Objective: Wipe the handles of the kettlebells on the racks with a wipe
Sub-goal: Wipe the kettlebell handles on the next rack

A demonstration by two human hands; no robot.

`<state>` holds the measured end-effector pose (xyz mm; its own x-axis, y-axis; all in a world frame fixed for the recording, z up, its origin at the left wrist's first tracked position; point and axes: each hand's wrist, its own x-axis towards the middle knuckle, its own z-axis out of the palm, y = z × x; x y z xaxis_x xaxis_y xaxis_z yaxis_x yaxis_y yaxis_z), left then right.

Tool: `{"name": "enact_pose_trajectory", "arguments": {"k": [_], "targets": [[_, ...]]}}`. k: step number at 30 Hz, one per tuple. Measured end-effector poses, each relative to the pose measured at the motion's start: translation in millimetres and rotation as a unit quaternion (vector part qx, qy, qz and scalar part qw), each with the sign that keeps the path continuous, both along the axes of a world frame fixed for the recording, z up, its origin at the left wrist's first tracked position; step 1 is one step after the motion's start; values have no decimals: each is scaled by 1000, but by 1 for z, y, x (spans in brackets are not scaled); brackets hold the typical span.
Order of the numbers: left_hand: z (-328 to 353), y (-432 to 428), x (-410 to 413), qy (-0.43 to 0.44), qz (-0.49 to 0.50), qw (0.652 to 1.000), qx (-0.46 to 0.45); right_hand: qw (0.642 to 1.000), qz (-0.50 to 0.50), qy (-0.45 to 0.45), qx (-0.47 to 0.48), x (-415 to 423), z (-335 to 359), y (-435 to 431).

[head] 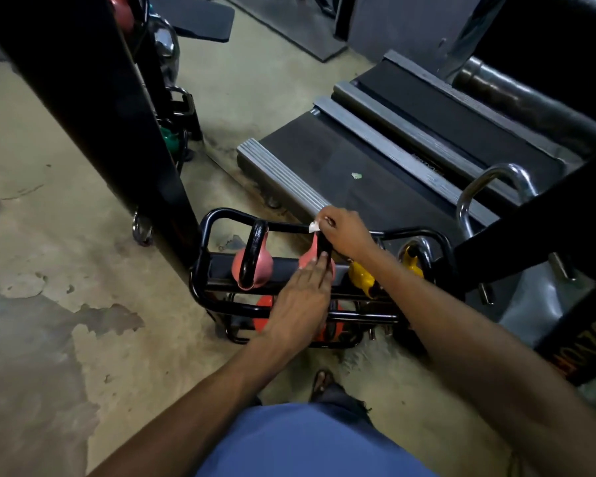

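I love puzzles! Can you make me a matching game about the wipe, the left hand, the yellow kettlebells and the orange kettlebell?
Things:
1. wipe
2. left hand
3. yellow kettlebells
4. orange kettlebell

Where:
A. lower shelf
B. flat on a pink kettlebell
C. held in the right hand
D. upper shelf

Pairs: 1-C, 2-B, 3-D, 4-A

White wipe (313, 227), pink kettlebell (263, 266) w/ black handle (253, 251), yellow kettlebell (362, 277), orange kettlebell (264, 316), black rack (200, 270). Beige floor (66, 235) w/ grey blotches; dk-grey treadmill (324, 160), ribbed lt-grey rails; blue shirt (307, 442).
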<state>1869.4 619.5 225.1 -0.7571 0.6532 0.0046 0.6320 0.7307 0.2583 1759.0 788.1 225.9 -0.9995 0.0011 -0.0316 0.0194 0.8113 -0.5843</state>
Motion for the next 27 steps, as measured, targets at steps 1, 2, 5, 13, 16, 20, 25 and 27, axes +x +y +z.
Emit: {"name": "enact_pose_trajectory", "arguments": {"k": [1, 2, 5, 13, 16, 20, 25, 27], "targets": [[0, 0, 2, 2, 7, 1000, -8, 998, 45, -14, 33, -6, 5, 2], [1, 2, 2, 7, 12, 1000, -18, 993, 94, -25, 66, -11, 11, 3], [8, 8, 5, 9, 24, 999, -37, 950, 263, -73, 153, -16, 30, 3], [14, 21, 11, 29, 73, 996, -42, 879, 384, -67, 275, -5, 38, -3], [20, 12, 16, 37, 99, 994, -7, 879, 408, -52, 242, 10, 41, 3], [27, -12, 2, 48, 156, 981, 101, 879, 393, -17, 271, 25, 41, 7], [32, -20, -49, 13, 223, 956, 189, 814, 484, 30, 320, 68, 26, 5], [39, -10, -72, -28, 198, 958, 204, 816, 485, 69, 308, 69, 25, 11]]}}
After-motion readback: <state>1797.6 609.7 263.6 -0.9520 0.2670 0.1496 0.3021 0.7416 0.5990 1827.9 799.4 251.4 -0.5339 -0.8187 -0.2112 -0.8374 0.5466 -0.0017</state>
